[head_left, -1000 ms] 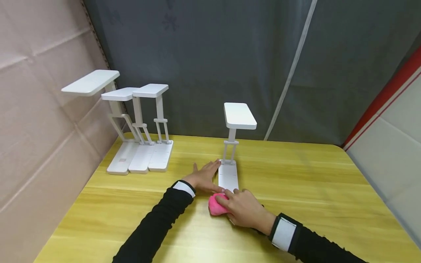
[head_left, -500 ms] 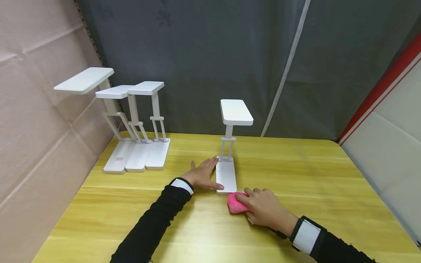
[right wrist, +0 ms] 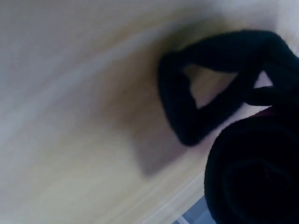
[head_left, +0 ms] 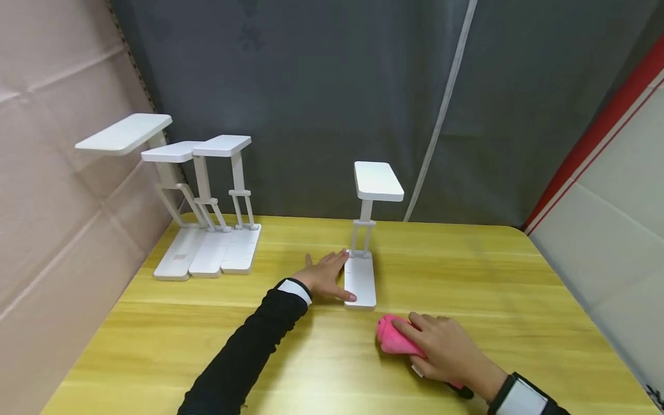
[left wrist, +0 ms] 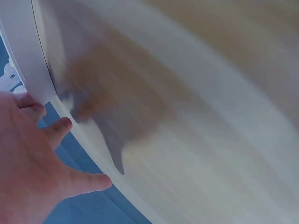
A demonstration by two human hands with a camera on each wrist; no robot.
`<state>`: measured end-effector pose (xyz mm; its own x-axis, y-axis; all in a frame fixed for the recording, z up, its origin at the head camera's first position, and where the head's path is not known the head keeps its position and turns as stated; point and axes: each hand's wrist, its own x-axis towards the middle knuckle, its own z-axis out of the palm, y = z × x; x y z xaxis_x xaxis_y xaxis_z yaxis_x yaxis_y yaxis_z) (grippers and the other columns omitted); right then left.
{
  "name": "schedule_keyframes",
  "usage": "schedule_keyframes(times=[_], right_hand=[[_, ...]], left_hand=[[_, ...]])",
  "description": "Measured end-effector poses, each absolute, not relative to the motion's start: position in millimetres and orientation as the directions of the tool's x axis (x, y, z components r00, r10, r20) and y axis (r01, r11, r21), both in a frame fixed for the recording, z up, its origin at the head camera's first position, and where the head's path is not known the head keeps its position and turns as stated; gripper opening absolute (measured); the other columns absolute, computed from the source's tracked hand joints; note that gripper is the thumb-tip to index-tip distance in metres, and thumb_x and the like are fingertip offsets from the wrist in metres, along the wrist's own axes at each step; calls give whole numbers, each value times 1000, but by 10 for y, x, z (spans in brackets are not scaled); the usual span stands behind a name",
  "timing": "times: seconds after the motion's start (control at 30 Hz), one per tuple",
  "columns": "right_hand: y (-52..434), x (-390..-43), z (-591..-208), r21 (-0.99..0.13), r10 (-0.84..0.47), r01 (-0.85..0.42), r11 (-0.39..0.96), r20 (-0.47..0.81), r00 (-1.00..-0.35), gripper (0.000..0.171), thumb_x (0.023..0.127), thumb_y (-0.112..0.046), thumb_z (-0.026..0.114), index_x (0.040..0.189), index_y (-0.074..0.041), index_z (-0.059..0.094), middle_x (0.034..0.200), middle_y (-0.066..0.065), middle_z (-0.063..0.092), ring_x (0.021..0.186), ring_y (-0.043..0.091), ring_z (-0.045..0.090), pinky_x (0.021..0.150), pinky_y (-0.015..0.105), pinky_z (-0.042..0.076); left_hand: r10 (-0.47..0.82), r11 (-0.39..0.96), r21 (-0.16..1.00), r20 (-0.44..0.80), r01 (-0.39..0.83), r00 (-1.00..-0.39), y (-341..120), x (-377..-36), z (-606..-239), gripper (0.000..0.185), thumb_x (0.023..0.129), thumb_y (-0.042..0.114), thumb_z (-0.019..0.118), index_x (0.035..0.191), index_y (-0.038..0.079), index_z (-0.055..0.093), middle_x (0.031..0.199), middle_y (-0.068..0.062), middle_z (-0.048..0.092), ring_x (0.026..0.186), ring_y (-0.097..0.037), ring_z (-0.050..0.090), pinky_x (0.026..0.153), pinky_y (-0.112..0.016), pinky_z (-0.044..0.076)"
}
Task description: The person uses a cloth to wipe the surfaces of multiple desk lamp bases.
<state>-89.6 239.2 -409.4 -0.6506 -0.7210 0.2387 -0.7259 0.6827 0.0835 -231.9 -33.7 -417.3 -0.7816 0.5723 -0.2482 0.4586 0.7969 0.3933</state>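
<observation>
A white folding stand [head_left: 359,282], with a flat base, a jointed post and a tilted top plate, stands upright near the middle of the table. My left hand [head_left: 325,278] rests its spread fingers along the left edge of that base. In the left wrist view the left hand [left wrist: 32,163] reaches past a pale edge, fingers stretched. My right hand [head_left: 446,349] grips a bunched pink cloth [head_left: 395,335], in front of the base and to its right, apart from it. The right wrist view has only dark, blurred shapes, so the cloth is hidden there.
Several more white folding stands [head_left: 207,253] are lined up side by side at the back left of the wooden table [head_left: 467,271]. A grey curtain [head_left: 311,104] hangs behind, with pale panels at both sides.
My right hand has drawn the pink cloth away from the base's front edge, rightward and toward me. The left hand keeps its place against the stand.
</observation>
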Motion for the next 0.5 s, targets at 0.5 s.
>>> schedule_keyframes(times=[0.5], right_hand=[[2452,-827,-4182,135,-821,-857,498,391,-416,49,80,-39,61,121,-12,61,91,-1,57,71,10,57,55,29,51]], left_hand=[[557,829,238,-282,505,-781,755,-2420,-4051,107,76,74,57,155,18,12,159,5,10,144,-18,14,107,-66,4]])
